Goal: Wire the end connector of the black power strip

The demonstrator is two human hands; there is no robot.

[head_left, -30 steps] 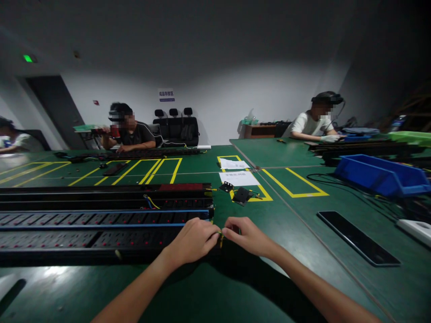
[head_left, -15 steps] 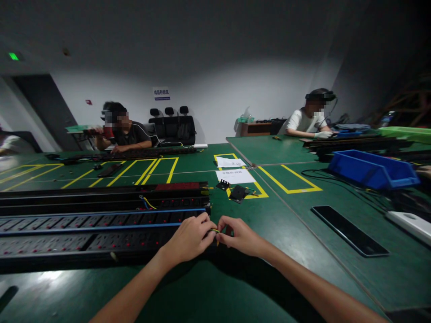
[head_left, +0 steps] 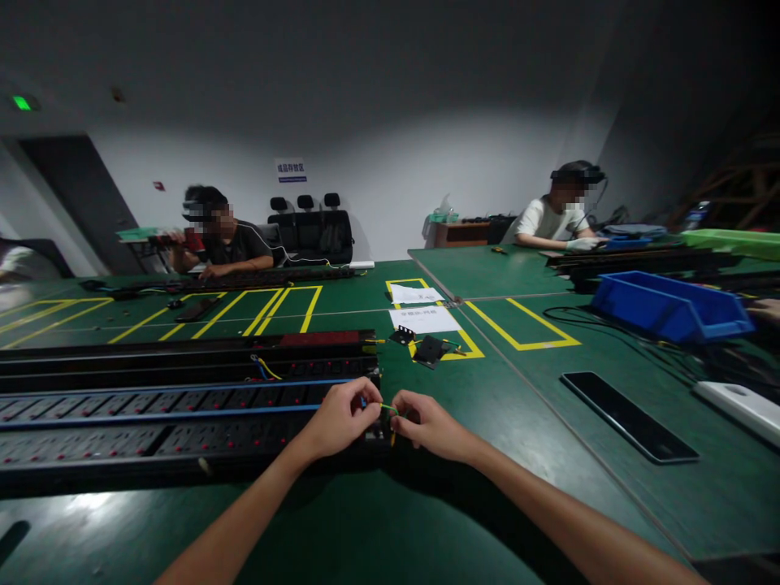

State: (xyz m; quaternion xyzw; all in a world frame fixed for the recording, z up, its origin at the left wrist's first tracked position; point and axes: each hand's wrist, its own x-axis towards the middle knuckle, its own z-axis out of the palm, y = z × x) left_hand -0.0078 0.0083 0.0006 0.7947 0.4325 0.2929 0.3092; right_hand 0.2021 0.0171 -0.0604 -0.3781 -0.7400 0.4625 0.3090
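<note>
We are leaning over the broad green table (head_left: 487, 487), with the long black socket strip (head_left: 152, 422) lying at nine o'clock of our hands. At its right end, our left hand (head_left: 341, 418) and right hand (head_left: 426, 424) are both pinching the thin yellow-green wire (head_left: 387, 408) between fingertips.

Dim room; white wall (head_left: 378, 187); black chairs (head_left: 310, 221); green tables (head_left: 487, 276); green ceiling light (head_left: 22, 103).
</note>
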